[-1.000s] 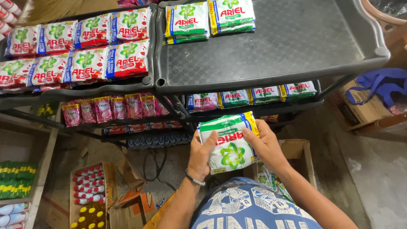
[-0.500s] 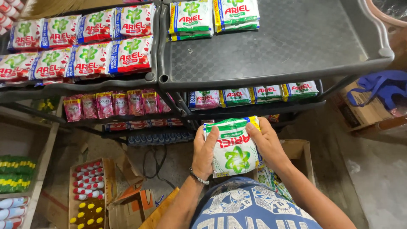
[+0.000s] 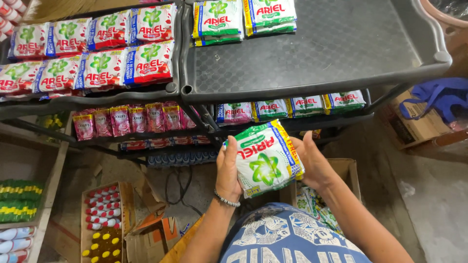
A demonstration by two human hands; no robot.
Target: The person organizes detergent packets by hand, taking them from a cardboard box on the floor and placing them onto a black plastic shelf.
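Note:
I hold a stack of green and white detergent packets (image 3: 265,158) between both hands, below the front edge of a dark plastic shelf tray (image 3: 341,53). My left hand (image 3: 227,170) grips its left side, a bead bracelet on the wrist. My right hand (image 3: 314,163) grips its right side. Two piles of the same green packets (image 3: 242,19) lie at the back left of that tray.
A left tray (image 3: 87,100) carries rows of red and white packets (image 3: 92,48). Lower shelves hold pink sachets (image 3: 131,119) and more green packets (image 3: 292,107). An open cardboard box (image 3: 348,170) with packets sits under my right hand. A box of bottles (image 3: 105,221) stands on the floor.
The stack has tilted and risen slightly towards the shelf, its printed face turning more to the left. Both hands stayed on its sides.

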